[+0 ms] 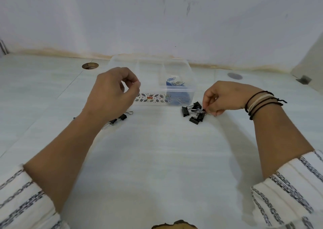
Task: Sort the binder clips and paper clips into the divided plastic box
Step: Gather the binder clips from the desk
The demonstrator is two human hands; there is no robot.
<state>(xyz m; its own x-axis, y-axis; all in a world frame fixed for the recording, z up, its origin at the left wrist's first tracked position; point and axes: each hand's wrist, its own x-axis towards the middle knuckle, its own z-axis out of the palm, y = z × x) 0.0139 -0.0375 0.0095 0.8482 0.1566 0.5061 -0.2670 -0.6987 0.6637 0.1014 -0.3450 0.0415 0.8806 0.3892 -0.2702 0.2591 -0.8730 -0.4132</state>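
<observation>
1. Right hand (225, 97): fingers (208, 109) curled narrow, pinching a clip at the edge of the binder clip pile (193, 112), wrist low over the tabletop (157, 158).
2. Left hand (111, 92): raised, thumb and forefinger pinched together near the box (180, 90); can't tell if anything is held.
3. Paper clips (174, 84) sit in the box's right compartment.
4. A few more binder clips (120, 118) lie under the left wrist.

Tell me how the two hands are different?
The right hand is down on the table, pinching at a heap of black binder clips; the left hand is raised near the plastic box. The right wrist wears bands; the left is bare. Both have curled fingers.
</observation>
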